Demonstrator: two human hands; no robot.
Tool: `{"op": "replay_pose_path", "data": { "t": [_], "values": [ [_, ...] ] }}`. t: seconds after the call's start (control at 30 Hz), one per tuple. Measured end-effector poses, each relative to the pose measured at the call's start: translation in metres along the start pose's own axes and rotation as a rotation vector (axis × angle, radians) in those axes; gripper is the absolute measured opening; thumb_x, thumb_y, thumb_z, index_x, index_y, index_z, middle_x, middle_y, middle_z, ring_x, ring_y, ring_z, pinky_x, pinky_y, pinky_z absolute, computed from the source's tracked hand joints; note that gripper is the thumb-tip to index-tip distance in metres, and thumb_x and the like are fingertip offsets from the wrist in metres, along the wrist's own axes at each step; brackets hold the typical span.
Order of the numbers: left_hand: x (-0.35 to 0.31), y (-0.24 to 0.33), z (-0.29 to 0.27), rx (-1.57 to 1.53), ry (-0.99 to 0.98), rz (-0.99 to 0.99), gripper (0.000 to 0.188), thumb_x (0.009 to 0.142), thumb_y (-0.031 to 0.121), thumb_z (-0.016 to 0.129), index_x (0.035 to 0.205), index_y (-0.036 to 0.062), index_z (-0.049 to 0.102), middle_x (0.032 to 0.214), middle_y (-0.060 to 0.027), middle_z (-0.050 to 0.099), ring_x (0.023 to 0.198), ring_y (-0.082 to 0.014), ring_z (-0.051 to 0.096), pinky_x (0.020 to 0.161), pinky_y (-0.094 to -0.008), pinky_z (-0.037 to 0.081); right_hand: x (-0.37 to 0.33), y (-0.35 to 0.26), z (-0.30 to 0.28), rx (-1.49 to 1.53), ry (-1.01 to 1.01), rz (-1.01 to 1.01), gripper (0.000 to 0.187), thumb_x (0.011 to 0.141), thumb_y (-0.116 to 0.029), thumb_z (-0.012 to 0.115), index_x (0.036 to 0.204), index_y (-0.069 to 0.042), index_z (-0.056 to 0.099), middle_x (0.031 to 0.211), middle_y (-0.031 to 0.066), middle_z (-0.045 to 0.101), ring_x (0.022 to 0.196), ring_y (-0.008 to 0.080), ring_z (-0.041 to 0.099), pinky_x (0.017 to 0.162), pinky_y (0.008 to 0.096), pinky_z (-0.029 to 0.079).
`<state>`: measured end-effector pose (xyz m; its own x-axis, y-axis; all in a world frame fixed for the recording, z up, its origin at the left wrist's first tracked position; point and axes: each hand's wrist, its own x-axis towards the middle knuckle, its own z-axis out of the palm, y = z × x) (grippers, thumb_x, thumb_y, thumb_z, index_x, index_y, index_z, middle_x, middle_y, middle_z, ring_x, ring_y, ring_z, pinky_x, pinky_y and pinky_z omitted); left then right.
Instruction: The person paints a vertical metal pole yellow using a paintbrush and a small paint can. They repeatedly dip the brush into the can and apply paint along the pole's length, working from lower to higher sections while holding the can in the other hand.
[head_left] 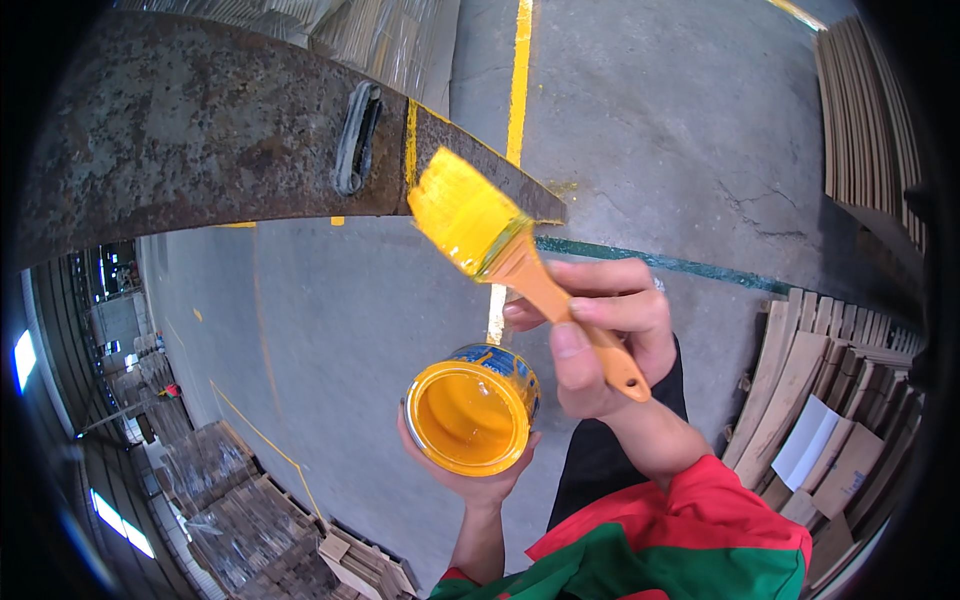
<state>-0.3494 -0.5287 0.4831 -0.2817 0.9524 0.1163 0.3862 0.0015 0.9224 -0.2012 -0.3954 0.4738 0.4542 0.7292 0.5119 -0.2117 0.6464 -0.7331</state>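
My right hand (615,335) grips a paintbrush (535,275) by its wooden handle, thumb on one side and fingers on the other. Its broad bristles are coated in yellow paint and point up and to the left. Below and left of the brush, my left hand (470,480) is wrapped around an open paint can (470,415) from beneath. The can is tilted so that its yellow-smeared inside shows. Beyond the brush tip lies a rusty, mottled steel beam (230,120) with a yellow painted stripe (411,140) near its end and a worn strap loop (357,138) on it.
Yellow line (519,80) and dark green line (660,262) markings cross the grey concrete floor (690,110). Flat cardboard stacks (868,120) stand at the upper right. Wooden boards and cardboard (800,400) are piled at right. Pallets of wrapped stock (240,510) sit at lower left.
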Motion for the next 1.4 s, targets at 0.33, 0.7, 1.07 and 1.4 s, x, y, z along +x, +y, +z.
{"op": "replay_pose_path", "data": {
  "t": [0.33, 0.7, 1.07, 1.4],
  "values": [
    [-0.003, -0.002, -0.006, 0.014, -0.024, 0.015, 0.139, 0.056, 0.014, 0.100, 0.161, 0.0072, 0.010, 0.161, -0.0159, 0.031, 0.146, -0.0335, 0.040, 0.123, -0.0519, 0.033, 0.016, 0.032, 0.011, -0.023, 0.010, -0.070, 0.017, 0.097, 0.005, 0.055, 0.112, 0.006, 0.048, 0.125, 0.0255, 0.056, 0.092, 0.0297, 0.076, 0.081, 0.0365, 0.068],
    [-0.003, -0.003, -0.005, 0.029, 0.006, 0.035, 0.138, 0.056, 0.016, 0.099, 0.161, 0.0059, 0.011, 0.160, -0.0169, 0.033, 0.146, -0.0332, 0.040, 0.123, -0.0520, 0.034, 0.010, 0.012, 0.002, -0.047, 0.068, -0.032, 0.018, 0.098, -0.002, 0.054, 0.113, 0.005, 0.047, 0.125, 0.0264, 0.055, 0.086, 0.0317, 0.076, 0.075, 0.0356, 0.068],
    [-0.004, -0.001, -0.004, 0.035, 0.019, 0.021, 0.139, 0.056, 0.020, 0.100, 0.161, 0.0059, 0.011, 0.160, -0.0162, 0.032, 0.146, -0.0324, 0.040, 0.123, -0.0503, 0.033, -0.006, -0.002, 0.004, 0.059, 0.062, 0.010, 0.019, 0.089, 0.005, 0.068, 0.105, 0.007, 0.058, 0.115, 0.0265, 0.064, 0.089, 0.0278, 0.077, 0.072, 0.0310, 0.067],
    [-0.005, -0.001, -0.007, 0.036, -0.001, 0.030, 0.141, 0.054, 0.019, 0.102, 0.161, 0.0064, 0.011, 0.161, -0.0152, 0.030, 0.147, -0.0323, 0.037, 0.124, -0.0509, 0.032, 0.008, 0.021, 0.016, 0.109, 0.119, 0.048, 0.015, 0.090, 0.008, 0.066, 0.103, 0.007, 0.058, 0.116, 0.0240, 0.064, 0.092, 0.0270, 0.077, 0.075, 0.0295, 0.066]
  ]
}}
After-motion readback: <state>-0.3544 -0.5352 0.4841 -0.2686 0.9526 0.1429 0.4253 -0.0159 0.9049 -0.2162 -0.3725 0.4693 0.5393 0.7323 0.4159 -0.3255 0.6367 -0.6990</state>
